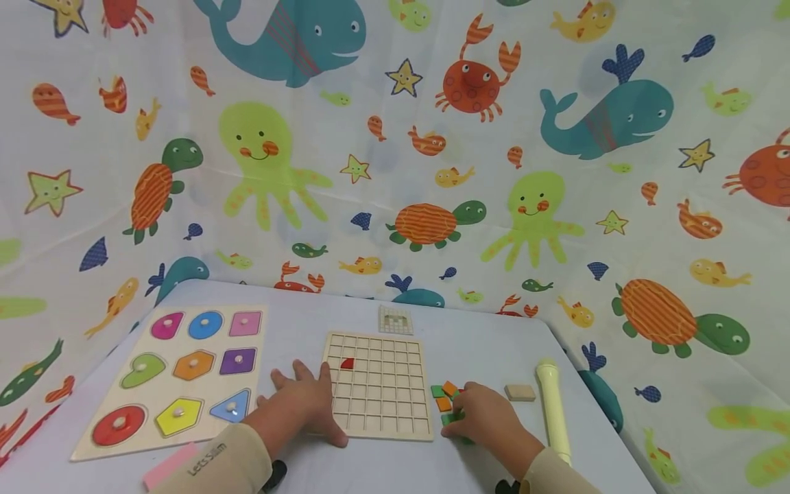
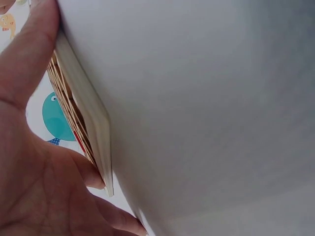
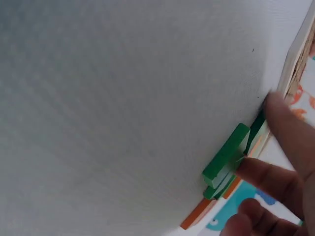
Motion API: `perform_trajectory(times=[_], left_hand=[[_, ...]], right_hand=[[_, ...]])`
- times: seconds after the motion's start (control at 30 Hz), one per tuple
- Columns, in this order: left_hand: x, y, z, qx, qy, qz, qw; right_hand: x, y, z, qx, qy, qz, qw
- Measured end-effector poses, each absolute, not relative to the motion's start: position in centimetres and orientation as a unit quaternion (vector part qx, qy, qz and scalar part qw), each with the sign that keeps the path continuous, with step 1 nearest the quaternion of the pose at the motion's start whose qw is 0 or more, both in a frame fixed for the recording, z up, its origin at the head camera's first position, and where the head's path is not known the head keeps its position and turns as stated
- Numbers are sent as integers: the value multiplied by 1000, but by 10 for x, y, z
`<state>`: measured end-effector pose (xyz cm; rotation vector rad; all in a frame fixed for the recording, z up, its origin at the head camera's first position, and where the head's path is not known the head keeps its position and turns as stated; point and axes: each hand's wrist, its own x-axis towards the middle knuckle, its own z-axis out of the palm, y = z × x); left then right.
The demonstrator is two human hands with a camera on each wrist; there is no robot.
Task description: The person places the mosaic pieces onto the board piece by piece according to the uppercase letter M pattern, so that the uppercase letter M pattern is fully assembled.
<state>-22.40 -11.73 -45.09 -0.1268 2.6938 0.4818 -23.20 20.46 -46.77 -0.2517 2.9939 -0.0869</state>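
- One pink flat block [image 1: 171, 465], lower left of the frame, runs partly under a beige sleeve [image 1: 216, 463] with dark lettering.
- Left hand [image 1: 299, 405], lower middle: thumb and fingers spread well apart, touching the left side of the board.
- Right hand [image 1: 484, 418], lower right of centre: fingers bent down over the tiles, one fingertip against a green one; whether it grips any cannot be told.
- Small flat tiles under and beside that hand, right of the board: at least two green tiles [image 1: 437, 391] and two orange tiles [image 1: 444, 404]; others are hidden.
- One square pale wooden grid board [image 1: 379, 435], centre: raised strips divide it into rows of shallow cells. One red tile [image 1: 348, 363] with a curved side sits in an upper-left cell.
- One pale yellow tube [image 1: 553, 408], lower right, with one plain wooden block [image 1: 520, 392] just left of its upper end.
- One large wooden puzzle board [image 1: 163, 374], left, its recesses holding nine knobbed pieces: magenta, blue, pink, green, orange, purple, red, yellow, blue.
- One small beige gridded plate [image 1: 396, 320], beyond the grid board.
- White cloth [image 1: 370, 55] printed with sea animals, across the upper frame.
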Motion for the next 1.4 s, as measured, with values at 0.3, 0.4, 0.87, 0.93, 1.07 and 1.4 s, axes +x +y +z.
perform_trajectory(times=[0.3,0.4,0.87,0.93,1.07,1.4], left_hand=[[-224,-119,-451,-47,964,174,197],[-223,-119,-453,-44,964,175,195],[-226,-120,-459,-39,966,168,192],[-226,-120,-458,-40,966,168,191],[-225,-119,-457,-40,966,168,192],[-224,-118,-454,-41,967,163,192]], right_hand=[[-232,192,-468,-65,994,-33,85],[-232,193,-470,-66,994,-31,82],[-231,175,-449,-124,983,-127,-37],[-234,166,-446,-124,982,-137,-41],[-240,143,-443,-115,981,-153,-38],[-270,99,-447,-101,979,-177,-15]])
